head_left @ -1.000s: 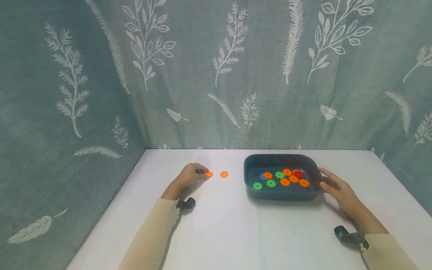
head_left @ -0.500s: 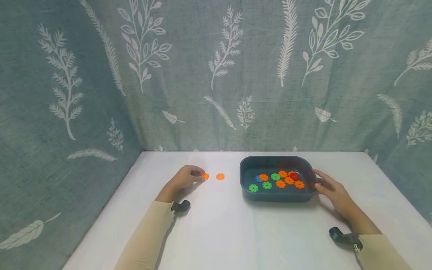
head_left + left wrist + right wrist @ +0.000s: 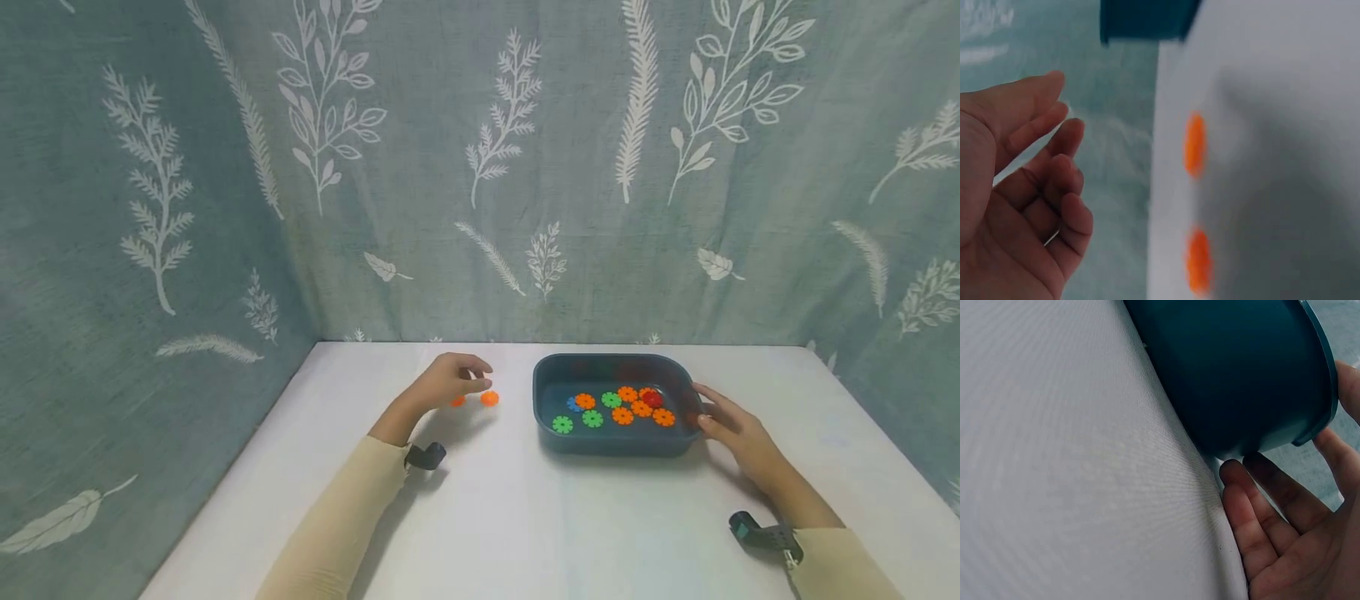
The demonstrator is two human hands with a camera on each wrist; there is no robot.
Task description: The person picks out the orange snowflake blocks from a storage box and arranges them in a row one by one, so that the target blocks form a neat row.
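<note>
Above the white table, my left hand [image 3: 447, 382] hangs with loosely bent fingers and nothing between them. Two orange notched discs lie under and beside it: the nearer-left one [image 3: 457, 402] is partly hidden by the hand, the other disc [image 3: 490, 399] sits just right of the fingertips. In the left wrist view both orange discs [image 3: 1195, 145] look blurred. My right hand [image 3: 750, 442] touches the right end of a dark blue tray [image 3: 615, 445]. Its thumb and forefinger [image 3: 1335, 459] meet the rim, and other fingertips reach the outer wall.
Several notched discs lie in the tray: orange, green [image 3: 562, 425], a red one [image 3: 652, 400] and a blue one [image 3: 573, 404]. A patterned green cloth [image 3: 420, 275] stands behind and left of the white table [image 3: 495, 517]. Each wrist wears a small dark camera [image 3: 426, 456].
My left hand has let go of the left orange disc, lifted and moved right. The right hand stays at the tray's end. The head view has shifted slightly.
</note>
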